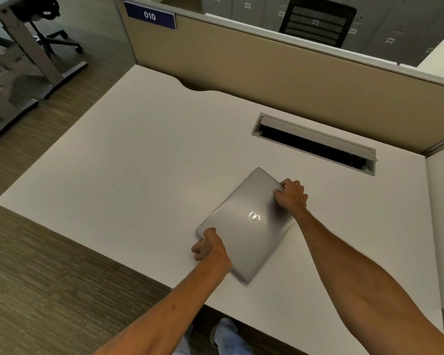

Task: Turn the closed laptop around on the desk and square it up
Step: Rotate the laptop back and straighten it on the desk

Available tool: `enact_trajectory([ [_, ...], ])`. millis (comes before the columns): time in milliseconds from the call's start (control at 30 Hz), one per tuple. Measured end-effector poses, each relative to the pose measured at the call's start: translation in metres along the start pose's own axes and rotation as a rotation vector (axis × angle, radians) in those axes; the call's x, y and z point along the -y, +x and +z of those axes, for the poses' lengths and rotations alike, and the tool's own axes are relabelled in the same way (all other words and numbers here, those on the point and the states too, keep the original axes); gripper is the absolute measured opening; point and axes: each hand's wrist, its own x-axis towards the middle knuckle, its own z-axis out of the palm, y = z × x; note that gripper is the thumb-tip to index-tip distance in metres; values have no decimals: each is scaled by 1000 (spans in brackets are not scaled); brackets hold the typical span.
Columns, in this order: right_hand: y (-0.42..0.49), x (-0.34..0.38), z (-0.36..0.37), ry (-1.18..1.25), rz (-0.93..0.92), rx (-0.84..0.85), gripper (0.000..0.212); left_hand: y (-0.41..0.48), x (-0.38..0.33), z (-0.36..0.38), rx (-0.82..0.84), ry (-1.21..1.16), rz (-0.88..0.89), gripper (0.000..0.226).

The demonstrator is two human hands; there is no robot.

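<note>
A closed silver laptop [244, 226] with a round logo on its lid lies flat on the white desk [128, 160], near the front edge. It sits askew, its long sides running diagonally to the desk edge. My left hand [209, 245] grips its near-left corner, thumb on the lid and fingers curled under the edge. My right hand [291, 196] grips the far-right corner, fingers bent over the rim.
An open cable slot [315, 143] with a raised flap is set into the desk behind the laptop. A tan partition [267, 73] with a "010" sign [150, 16] stands along the back. Wood-look floor, another desk's legs and an office chair lie to the left.
</note>
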Motion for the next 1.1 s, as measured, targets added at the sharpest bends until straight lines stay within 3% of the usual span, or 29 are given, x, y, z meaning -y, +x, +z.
enact_trajectory([
  [300, -20, -26, 1, 194, 138, -34, 47, 16, -16, -8, 29, 179, 168, 61],
  [700, -77, -53, 29, 650, 484, -149, 40, 37, -70, -6, 190, 419, 307, 77],
  [1100, -135, -40, 69, 794, 609, -315, 38, 45, -104, -22, 367, 602, 364, 70],
])
